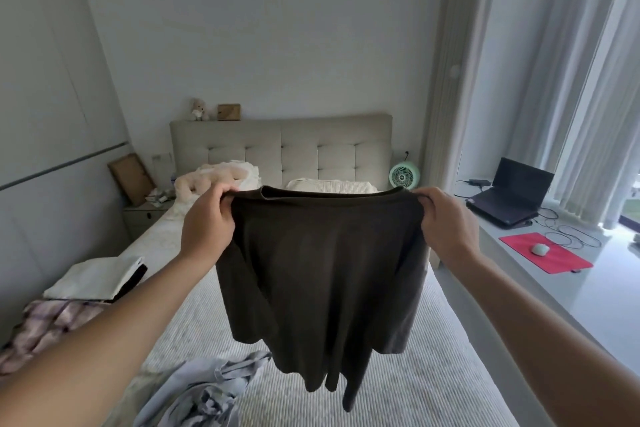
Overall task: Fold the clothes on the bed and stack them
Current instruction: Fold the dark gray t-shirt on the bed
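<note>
Head view, garment: I am watching a dark brown top [322, 274] hanging in the air over the bed [408, 374], held up by its two upper corners and facing away toward the headboard [280, 149].
Head view, its look: the fabric is looking plain, matte and soft; a ribbed neckband is running along the top edge, the body is falling in loose vertical folds, and the bottom edge is hanging uneven, with a narrow strip dangling lowest near the middle.
Head view, left hand: my left hand [207, 222] is gripping the top's left shoulder, fingers curled over the edge and bunching the cloth.
Head view, right hand: my right hand [446, 225] is gripping the right shoulder the same way, fingers closed round the fabric.
Head view, other clothes: a crumpled grey-blue garment [207, 388] is lying on the bed below the top; a folded white piece [97, 277] is sitting on a pink plaid cloth [52, 322] at the bed's left edge.
Head view, surroundings: a green fan [404, 176] is standing beside the headboard, and a laptop [512, 194] and a red mat [545, 251] are lying on the ledge at right.
</note>
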